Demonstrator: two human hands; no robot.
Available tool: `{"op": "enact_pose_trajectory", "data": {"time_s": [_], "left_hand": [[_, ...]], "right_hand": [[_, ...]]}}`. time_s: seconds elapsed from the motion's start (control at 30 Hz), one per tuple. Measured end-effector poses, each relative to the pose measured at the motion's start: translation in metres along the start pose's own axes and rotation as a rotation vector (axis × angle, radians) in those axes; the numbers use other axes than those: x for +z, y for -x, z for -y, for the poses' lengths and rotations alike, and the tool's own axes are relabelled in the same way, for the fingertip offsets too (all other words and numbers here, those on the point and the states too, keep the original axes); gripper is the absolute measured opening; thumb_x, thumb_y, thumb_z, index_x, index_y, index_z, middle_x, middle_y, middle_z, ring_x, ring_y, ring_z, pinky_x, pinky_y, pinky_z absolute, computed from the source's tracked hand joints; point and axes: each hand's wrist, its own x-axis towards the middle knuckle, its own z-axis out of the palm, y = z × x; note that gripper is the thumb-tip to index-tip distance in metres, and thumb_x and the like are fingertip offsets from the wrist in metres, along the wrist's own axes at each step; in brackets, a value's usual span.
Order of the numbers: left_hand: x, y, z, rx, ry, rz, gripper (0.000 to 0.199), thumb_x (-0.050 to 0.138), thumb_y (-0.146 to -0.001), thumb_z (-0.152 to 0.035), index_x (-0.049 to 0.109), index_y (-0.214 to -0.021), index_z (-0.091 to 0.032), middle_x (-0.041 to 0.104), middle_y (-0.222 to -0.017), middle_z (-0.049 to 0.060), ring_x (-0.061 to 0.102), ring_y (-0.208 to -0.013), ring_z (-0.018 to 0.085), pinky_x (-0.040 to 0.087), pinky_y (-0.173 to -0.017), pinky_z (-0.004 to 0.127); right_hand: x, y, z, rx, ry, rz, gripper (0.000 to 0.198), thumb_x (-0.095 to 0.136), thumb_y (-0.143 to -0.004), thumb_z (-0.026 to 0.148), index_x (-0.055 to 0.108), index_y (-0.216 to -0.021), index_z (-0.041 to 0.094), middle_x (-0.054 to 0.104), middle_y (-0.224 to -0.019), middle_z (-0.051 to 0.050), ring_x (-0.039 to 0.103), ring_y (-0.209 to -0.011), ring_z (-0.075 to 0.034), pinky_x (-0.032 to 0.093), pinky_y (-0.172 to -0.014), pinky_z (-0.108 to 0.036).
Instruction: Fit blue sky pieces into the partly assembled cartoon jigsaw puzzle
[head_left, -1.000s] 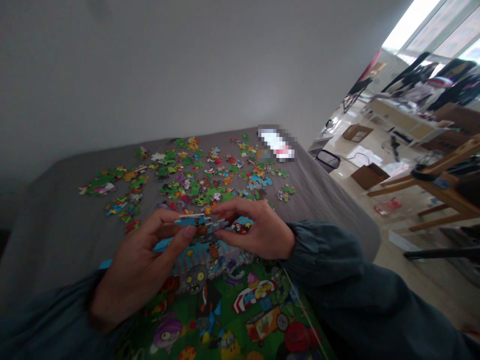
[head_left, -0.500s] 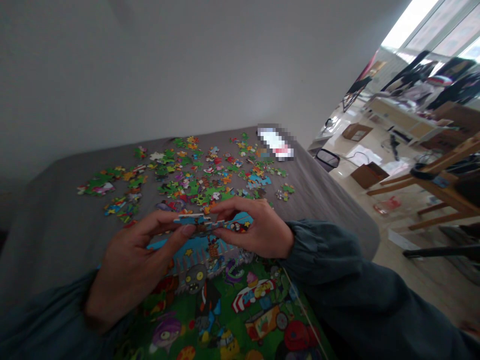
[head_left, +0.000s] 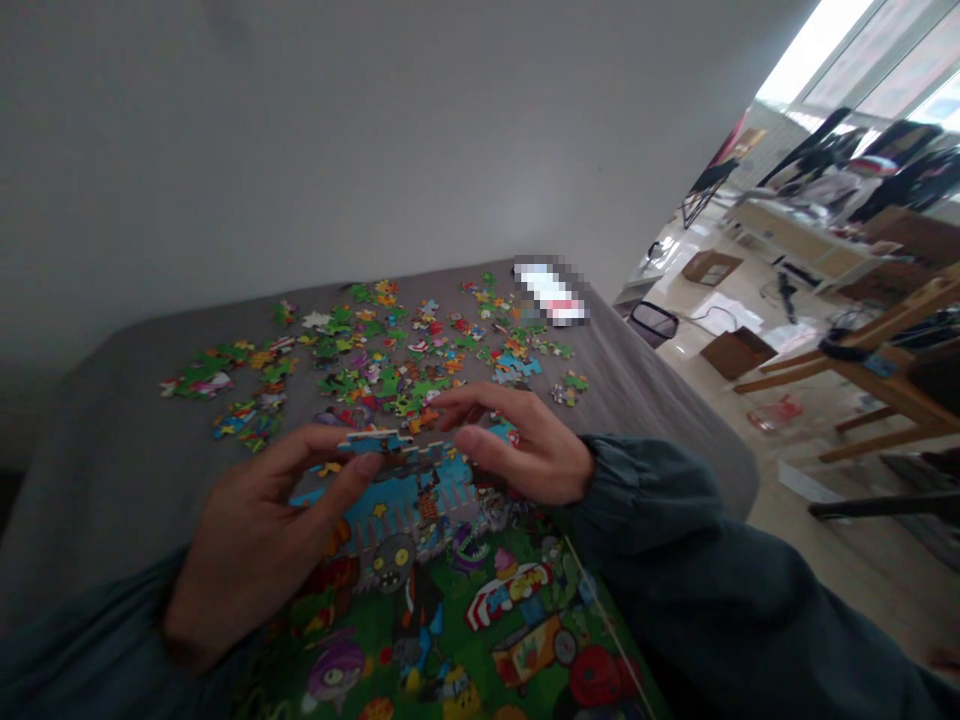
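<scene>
My left hand (head_left: 259,530) pinches a small joined group of puzzle pieces (head_left: 379,441), blue with brown, between thumb and fingers. It is held just above the far part of a partly assembled jigsaw puzzle (head_left: 405,500), which shows a blue sky, a grey fence and cartoon figures. My right hand (head_left: 521,445) hovers to the right of that group, thumb and forefinger apart, with nothing visible between them. Beneath both hands the green cartoon picture (head_left: 450,630) reaches toward me; its lower part lies in shadow.
Many loose puzzle pieces (head_left: 382,375) lie scattered over the grey cloth (head_left: 135,430) beyond my hands. A phone with a blurred screen (head_left: 551,292) rests at the back right, near the wall (head_left: 337,140). Off the right side are a wooden chair (head_left: 885,380) and cardboard boxes (head_left: 739,355).
My right thumb and fingers have come apart, letting go of the joined pieces and drawing slightly right. My left hand keeps its pinch on them, nearly in place.
</scene>
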Motion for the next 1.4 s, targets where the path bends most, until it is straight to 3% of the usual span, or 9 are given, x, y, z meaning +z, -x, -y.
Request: {"op": "enact_pose_trajectory", "data": {"time_s": [0.13,0.33,0.47,0.6,0.73,0.83,0.93,1.3,1.4], "left_hand": [[-0.001,0.001,-0.002,0.024,-0.006,0.025,0.021,0.07,-0.089,-0.051,0.076,-0.087,-0.03,0.08,-0.081,-0.004,0.071,-0.069,0.018,0.059,-0.068,0.027],[0.004,0.005,-0.004,0.042,0.084,0.114,0.023,0.068,-0.09,-0.05,0.077,-0.085,-0.029,0.079,-0.077,-0.002,0.072,-0.063,0.019,0.052,-0.046,0.021],[0.005,0.005,-0.008,0.102,0.107,0.109,0.016,0.069,-0.09,-0.043,0.077,-0.085,-0.029,0.079,-0.076,-0.002,0.074,-0.066,0.018,0.056,-0.052,0.02],[0.005,0.006,-0.009,0.101,0.12,0.121,0.016,0.069,-0.089,-0.04,0.078,-0.086,-0.028,0.079,-0.076,-0.002,0.072,-0.062,0.016,0.055,-0.054,0.021],[0.005,0.007,-0.01,0.049,0.19,0.153,0.018,0.069,-0.089,-0.041,0.078,-0.087,-0.026,0.078,-0.078,0.0,0.071,-0.069,0.018,0.056,-0.058,0.023],[0.006,0.006,-0.011,0.036,0.224,0.157,0.019,0.067,-0.089,-0.041,0.077,-0.088,-0.025,0.078,-0.078,0.001,0.07,-0.072,0.019,0.057,-0.065,0.026],[0.006,0.005,-0.009,0.047,0.227,0.145,0.02,0.066,-0.089,-0.04,0.077,-0.089,-0.024,0.078,-0.076,0.0,0.07,-0.071,0.018,0.057,-0.072,0.028],[0.01,-0.001,0.013,0.003,0.288,0.131,0.029,0.065,-0.097,-0.047,0.074,-0.096,-0.02,0.076,-0.083,0.002,0.071,-0.079,0.019,0.058,-0.077,0.033],[0.009,-0.004,0.022,-0.039,0.299,0.15,0.029,0.064,-0.101,-0.045,0.07,-0.105,-0.017,0.074,-0.097,0.004,0.071,-0.085,0.019,0.06,-0.081,0.038]], "right_hand": [[-0.006,-0.004,-0.005,0.014,-0.014,-0.14,0.036,0.046,-0.108,0.044,0.071,-0.114,0.018,0.077,-0.098,-0.004,0.071,-0.093,-0.014,0.054,-0.086,-0.031],[-0.006,-0.009,-0.02,0.062,0.077,-0.222,0.022,0.058,-0.1,0.031,0.072,-0.11,0.017,0.076,-0.09,-0.002,0.069,-0.08,-0.013,0.055,-0.077,-0.028],[-0.008,-0.011,-0.033,0.069,0.121,-0.214,0.023,0.058,-0.098,0.029,0.071,-0.111,0.016,0.077,-0.091,-0.005,0.071,-0.081,-0.014,0.057,-0.078,-0.03],[-0.008,-0.011,-0.045,-0.044,0.319,-0.092,0.028,0.056,-0.1,0.027,0.07,-0.121,0.017,0.077,-0.116,-0.012,0.071,-0.11,-0.021,0.055,-0.1,-0.043],[0.0,-0.008,-0.052,-0.101,0.531,0.189,0.044,0.055,-0.103,0.031,0.06,-0.145,0.019,0.058,-0.152,-0.016,0.044,-0.15,-0.03,0.036,-0.121,-0.06],[0.01,-0.008,-0.052,-0.039,0.637,0.339,0.052,0.054,-0.104,0.033,0.051,-0.155,0.022,0.044,-0.164,-0.016,0.027,-0.159,-0.033,0.03,-0.123,-0.064],[0.016,-0.011,-0.051,0.008,0.672,0.423,0.055,0.053,-0.104,0.035,0.049,-0.157,0.022,0.041,-0.166,-0.015,0.029,-0.159,-0.033,0.03,-0.123,-0.063],[0.016,-0.016,-0.054,-0.026,0.678,0.294,0.042,0.056,-0.097,0.022,0.07,-0.136,0.018,0.059,-0.15,-0.018,0.047,-0.147,-0.036,0.038,-0.12,-0.064],[0.015,-0.033,-0.047,-0.05,0.683,0.279,0.051,0.055,-0.095,0.017,0.062,-0.146,0.02,0.054,-0.156,-0.017,0.045,-0.149,-0.032,0.035,-0.122,-0.061]]}}
